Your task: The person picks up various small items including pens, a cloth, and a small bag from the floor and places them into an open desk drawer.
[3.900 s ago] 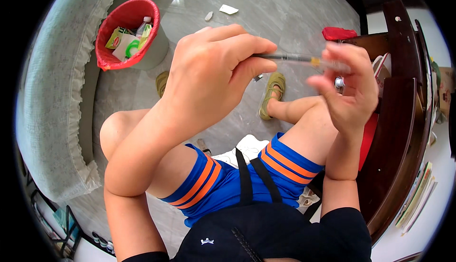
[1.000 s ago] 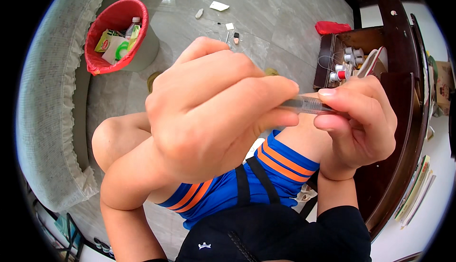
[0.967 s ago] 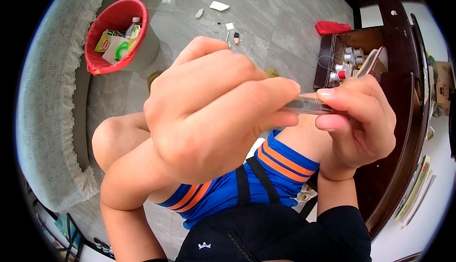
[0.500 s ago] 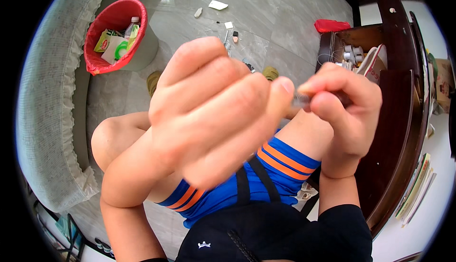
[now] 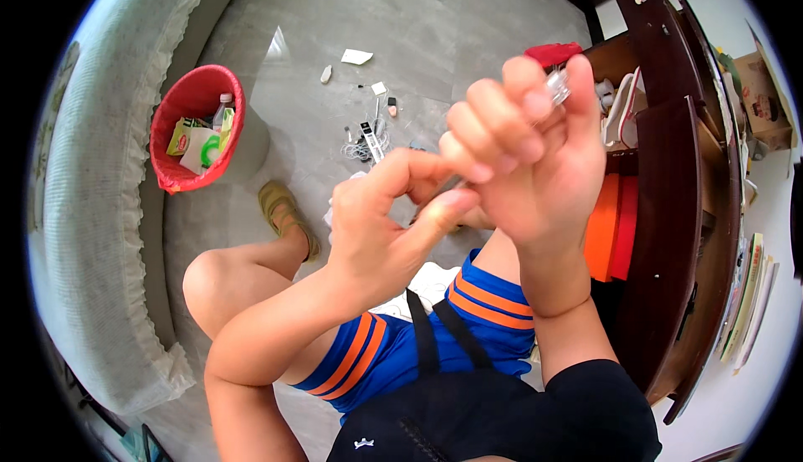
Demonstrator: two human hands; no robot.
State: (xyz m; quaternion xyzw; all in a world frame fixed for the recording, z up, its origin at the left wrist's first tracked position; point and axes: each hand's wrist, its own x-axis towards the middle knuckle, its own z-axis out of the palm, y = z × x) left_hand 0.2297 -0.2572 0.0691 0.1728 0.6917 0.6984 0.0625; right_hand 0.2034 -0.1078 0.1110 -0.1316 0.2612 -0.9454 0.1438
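Observation:
My right hand point(image 5: 531, 156) is raised in a fist around a thin clear pen-like stick point(image 5: 558, 87); only its clear tip shows above the fingers. My left hand point(image 5: 381, 232) sits just below and to the left. Its thumb and forefinger pinch at the underside of the right fist, where the stick's lower end is hidden. Both hands hover over my knees, which are in blue shorts with orange stripes point(image 5: 493, 311).
A red basket point(image 5: 171, 173) with wrappers and a bottle stands on the grey floor at left, beside a grey cushioned edge point(image 5: 84, 236). Small scraps and a cable point(image 5: 368, 140) lie on the floor. A dark wooden shelf point(image 5: 669, 177) with orange boxes point(image 5: 606, 228) is at right.
The hands have dropped away from the camera and look smaller. The stick, held level between them before, now stands upright in the right fist, and the left hand has shifted below it.

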